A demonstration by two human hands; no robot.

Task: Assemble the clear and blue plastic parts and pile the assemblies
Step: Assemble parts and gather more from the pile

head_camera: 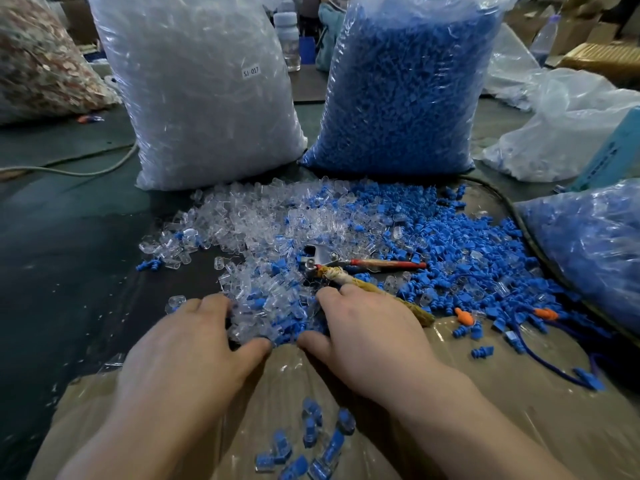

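From the head camera we see both forearms reaching forward from the bottom edge, palms down, side by side. Our left hand [194, 337] lies at the near edge of a mixed heap [277, 299] of clear and blue parts, knuckles raised, thumb stretched toward the other hand. Its fingers [214, 303] bend down into the parts. Our right hand [367, 327] mirrors it just beside, thumb pointing left, fingers dipping into the same heap. The tips of both hands are buried, so we cannot tell whether either is grasping a piece or simply resting there.

The heap spreads across the dark counter [69, 254], clear parts [242, 220] mostly to the left and blue parts [450, 237] mostly to the right. A red-handled tool [363, 263] lies on it, and a wrapped handle [381, 292] runs alongside our right hand.

Between our forearms, a small pile of assemblies [311, 441] sits on a brown sheet [485, 393] under clear film.

Behind the heap stand a bag of clear parts [201, 98] and a bag of blue parts [408, 91], upright and close together
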